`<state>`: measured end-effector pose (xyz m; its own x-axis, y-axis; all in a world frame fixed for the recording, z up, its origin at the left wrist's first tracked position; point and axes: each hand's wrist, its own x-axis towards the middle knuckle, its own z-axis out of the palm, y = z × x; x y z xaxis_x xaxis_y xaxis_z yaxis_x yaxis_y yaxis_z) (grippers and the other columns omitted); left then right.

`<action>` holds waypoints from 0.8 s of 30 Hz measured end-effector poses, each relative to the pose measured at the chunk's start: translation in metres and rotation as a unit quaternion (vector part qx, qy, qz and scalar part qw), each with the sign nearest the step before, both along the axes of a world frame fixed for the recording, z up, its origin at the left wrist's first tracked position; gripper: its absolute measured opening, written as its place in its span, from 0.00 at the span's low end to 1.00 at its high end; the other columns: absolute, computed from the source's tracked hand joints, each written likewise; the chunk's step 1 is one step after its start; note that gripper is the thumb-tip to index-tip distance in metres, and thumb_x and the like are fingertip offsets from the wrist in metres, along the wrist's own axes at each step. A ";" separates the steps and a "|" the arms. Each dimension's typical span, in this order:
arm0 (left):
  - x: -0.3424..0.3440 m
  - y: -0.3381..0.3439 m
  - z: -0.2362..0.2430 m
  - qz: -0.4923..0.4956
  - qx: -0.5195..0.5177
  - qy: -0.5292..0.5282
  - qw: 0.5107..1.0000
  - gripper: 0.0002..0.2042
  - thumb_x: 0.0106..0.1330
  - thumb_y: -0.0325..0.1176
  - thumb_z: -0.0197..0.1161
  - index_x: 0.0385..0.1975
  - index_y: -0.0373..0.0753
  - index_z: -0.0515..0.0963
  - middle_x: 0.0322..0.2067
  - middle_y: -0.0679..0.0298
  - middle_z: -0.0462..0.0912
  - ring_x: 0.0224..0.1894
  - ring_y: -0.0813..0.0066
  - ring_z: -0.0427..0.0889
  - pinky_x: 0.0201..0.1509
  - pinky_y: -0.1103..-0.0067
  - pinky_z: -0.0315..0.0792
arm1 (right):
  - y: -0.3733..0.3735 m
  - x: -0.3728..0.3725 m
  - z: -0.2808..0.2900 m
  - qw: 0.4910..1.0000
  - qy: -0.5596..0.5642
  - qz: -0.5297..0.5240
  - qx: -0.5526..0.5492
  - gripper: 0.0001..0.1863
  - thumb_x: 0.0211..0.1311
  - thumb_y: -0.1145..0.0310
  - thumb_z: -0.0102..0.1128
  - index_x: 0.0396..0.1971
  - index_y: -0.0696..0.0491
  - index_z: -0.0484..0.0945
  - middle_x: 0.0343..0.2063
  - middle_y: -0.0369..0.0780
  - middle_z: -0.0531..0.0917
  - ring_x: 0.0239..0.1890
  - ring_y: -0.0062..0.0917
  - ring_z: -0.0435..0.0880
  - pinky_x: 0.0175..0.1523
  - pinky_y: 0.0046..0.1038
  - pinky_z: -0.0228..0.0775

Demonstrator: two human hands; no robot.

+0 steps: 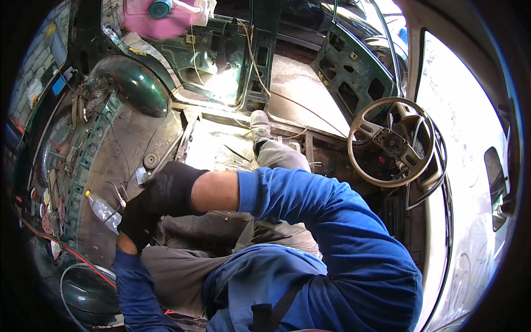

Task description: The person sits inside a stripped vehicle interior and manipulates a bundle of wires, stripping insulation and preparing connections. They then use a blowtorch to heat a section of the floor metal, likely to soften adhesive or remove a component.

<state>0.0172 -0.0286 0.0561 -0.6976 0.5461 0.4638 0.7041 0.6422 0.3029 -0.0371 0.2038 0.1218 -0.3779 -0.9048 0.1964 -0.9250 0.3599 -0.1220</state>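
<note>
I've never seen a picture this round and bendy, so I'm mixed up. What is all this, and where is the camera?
There's no robot here, just a person. The camera sits on their head, looking down, and its very wide lens bends straight edges.

The blue sleeves belong to that person, who is inside a stripped-out vehicle. The dark-gloved right hand reaches across to the dark-gloved left hand. They are close together, and I can't see whether they hold anything.

On the worn floor lie a clear plastic bottle with a yellow cap and a small round disc. The steering wheel is on the right. At the top is a pink fan.
</note>
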 end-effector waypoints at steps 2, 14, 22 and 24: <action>-0.003 -0.014 0.014 -0.003 -0.085 0.064 0.994 0.19 0.70 0.31 0.64 0.60 0.37 0.80 0.43 0.51 0.89 0.47 0.47 0.88 0.53 0.63 0.80 | -0.001 -0.013 0.007 0.995 -0.078 -0.023 -0.057 0.14 0.64 0.59 0.66 0.48 0.44 0.86 0.40 0.41 0.90 0.46 0.42 0.90 0.49 0.42 0.82; -0.014 -0.027 0.065 -0.188 0.606 -0.259 0.728 0.28 0.84 0.50 0.48 0.74 0.37 0.65 0.68 0.52 0.76 0.67 0.55 0.78 0.70 0.52 0.74 | 0.025 -0.051 0.019 0.885 -0.072 -0.038 -0.458 0.11 0.72 0.70 0.67 0.51 0.51 0.87 0.48 0.44 0.89 0.43 0.32 0.90 0.51 0.32 0.84; -0.047 -0.075 0.042 -0.232 0.716 -0.190 0.631 0.26 0.84 0.45 0.50 0.73 0.32 0.66 0.66 0.43 0.77 0.64 0.51 0.82 0.71 0.54 0.77 | -0.001 -0.004 -0.031 0.907 -0.091 -0.067 -0.406 0.17 0.73 0.61 0.64 0.56 0.53 0.83 0.44 0.47 0.87 0.42 0.46 0.88 0.47 0.43 0.82; -0.048 -0.072 0.046 -0.243 0.709 -0.199 0.631 0.24 0.85 0.44 0.51 0.68 0.32 0.72 0.63 0.45 0.81 0.60 0.51 0.85 0.71 0.54 0.78 | -0.007 -0.002 -0.036 0.892 -0.102 -0.068 -0.435 0.16 0.73 0.60 0.64 0.50 0.56 0.85 0.42 0.46 0.87 0.39 0.44 0.88 0.46 0.40 0.82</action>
